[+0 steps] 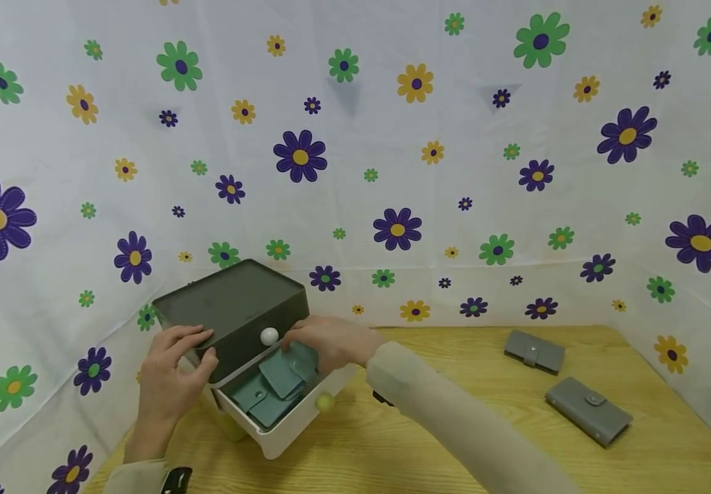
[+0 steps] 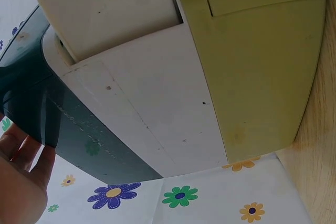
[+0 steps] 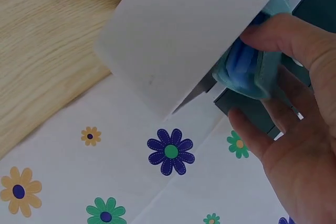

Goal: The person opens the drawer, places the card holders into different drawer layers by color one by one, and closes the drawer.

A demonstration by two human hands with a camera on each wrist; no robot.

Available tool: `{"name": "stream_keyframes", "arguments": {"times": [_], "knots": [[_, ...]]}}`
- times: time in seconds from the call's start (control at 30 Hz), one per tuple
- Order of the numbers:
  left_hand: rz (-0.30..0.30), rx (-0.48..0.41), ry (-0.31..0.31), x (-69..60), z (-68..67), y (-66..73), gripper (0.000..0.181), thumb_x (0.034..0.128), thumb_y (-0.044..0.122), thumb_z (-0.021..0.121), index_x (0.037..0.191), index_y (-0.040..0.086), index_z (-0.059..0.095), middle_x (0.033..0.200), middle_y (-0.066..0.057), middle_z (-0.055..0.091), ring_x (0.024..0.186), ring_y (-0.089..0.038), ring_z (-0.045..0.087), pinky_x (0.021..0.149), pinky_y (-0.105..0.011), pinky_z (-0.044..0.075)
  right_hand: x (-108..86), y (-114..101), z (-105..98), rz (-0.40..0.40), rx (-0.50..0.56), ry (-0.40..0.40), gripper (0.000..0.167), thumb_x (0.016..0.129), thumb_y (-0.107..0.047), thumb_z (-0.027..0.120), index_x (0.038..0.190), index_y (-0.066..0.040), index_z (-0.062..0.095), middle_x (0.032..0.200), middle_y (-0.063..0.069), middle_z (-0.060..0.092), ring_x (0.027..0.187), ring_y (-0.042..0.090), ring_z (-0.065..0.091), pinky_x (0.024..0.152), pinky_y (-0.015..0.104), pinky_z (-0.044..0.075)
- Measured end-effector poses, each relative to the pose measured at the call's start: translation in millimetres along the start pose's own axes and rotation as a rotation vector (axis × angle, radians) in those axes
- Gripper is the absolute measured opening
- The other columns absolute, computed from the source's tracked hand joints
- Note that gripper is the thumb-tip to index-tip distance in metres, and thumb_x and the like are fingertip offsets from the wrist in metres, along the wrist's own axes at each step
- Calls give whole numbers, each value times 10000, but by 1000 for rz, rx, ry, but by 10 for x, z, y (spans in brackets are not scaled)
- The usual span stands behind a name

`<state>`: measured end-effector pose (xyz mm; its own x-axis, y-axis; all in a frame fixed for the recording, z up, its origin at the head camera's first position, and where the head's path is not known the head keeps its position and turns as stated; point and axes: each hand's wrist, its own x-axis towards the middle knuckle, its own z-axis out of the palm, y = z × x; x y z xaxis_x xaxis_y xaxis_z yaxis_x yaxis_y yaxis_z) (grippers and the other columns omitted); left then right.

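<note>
A small drawer cabinet (image 1: 232,302) has a dark green top tier, a white middle tier and a yellow-green bottom tier. Its white drawer (image 1: 287,436) is pulled out and holds several teal card wallets (image 1: 265,406) with snap straps. My right hand (image 1: 333,342) reaches in over the drawer's right side and pinches a teal card wallet (image 3: 269,72) between thumb and fingers; blue shows inside it. On the cabinet's dark top, at the front left edge, rests my left hand (image 1: 170,374). In the left wrist view its fingers (image 2: 44,166) touch the dark tier.
Two grey card wallets, a farther one (image 1: 534,351) and a nearer one (image 1: 588,410), lie on the right of the wooden table (image 1: 441,439). A white cloth (image 1: 355,199) with printed flowers stands around the table. A white knob (image 1: 269,336) is on the upper drawer.
</note>
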<state>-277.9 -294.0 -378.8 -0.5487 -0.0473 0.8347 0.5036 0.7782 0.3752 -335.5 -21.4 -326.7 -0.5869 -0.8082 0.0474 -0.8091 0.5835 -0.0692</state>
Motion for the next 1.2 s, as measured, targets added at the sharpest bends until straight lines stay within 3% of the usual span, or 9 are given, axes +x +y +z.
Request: {"name": "stream_keyframes", "arguments": {"times": [0.17,0.33,0.63,0.93,1.2], "knots": [[15,-5,-1,-20,-2,-9,297,750,47,710,1041,1,746,1105,-165,657,1080,-326,520,939,-56,239,-6,30,60,2,12,38,603,803,-7,737,1332,-266,605,1383,-31,550,1237,143,518,1038,299,451],[8,-4,-4,-8,-12,4,290,754,48,707,1037,-4,744,1102,-171,653,1080,-327,517,936,-59,240,-50,89,56,2,26,69,537,827,13,695,1305,-224,638,1340,-15,589,1222,141,542,1036,287,449],[-1,-4,-12,-8,-13,15,288,756,47,708,1037,-6,743,1102,-174,651,1088,-329,514,939,-63,236,-167,172,110,-22,35,154,340,890,-57,644,1217,-133,694,1219,2,678,1124,131,617,984,256,476],[40,-10,3,-13,-6,3,293,745,42,701,1029,-12,744,1085,-179,652,1075,-333,515,946,-55,242,-265,236,237,-48,107,234,291,904,-106,636,1186,-85,701,1166,38,702,1058,152,654,923,252,503],[37,-12,4,-13,0,-6,296,743,41,705,1032,-9,745,1089,-173,655,1072,-326,515,940,-57,244,-293,258,357,-31,173,257,262,926,-148,621,1167,-96,708,1172,26,690,1041,157,650,897,224,500]]}}
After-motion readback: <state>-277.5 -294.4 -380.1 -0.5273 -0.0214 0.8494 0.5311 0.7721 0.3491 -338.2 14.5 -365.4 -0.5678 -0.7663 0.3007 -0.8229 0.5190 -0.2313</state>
